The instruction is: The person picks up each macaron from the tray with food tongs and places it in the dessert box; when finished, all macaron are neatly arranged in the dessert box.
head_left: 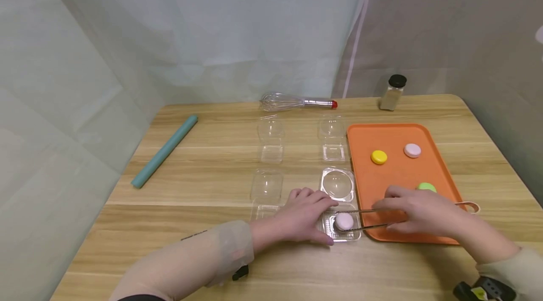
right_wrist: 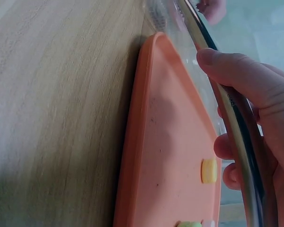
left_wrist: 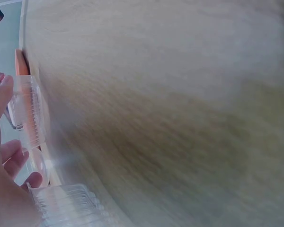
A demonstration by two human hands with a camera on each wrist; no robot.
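My right hand grips metal tongs, with the thumb along one arm. At their far ends the tongs sit either side of a pale pink macaron, inside the base of a clear plastic box. Its lid lies folded open behind it. My left hand holds this box at its left side, thumb at the near corner and index finger at the hinge. On the orange tray lie a yellow macaron, another pale pink macaron and a green macaron, partly hidden by my right hand.
More clear open boxes stand to the left and behind, including one box beside my left hand. A whisk lies along the back edge. A black-capped jar stands at the back right, and a teal rolling pin lies at left.
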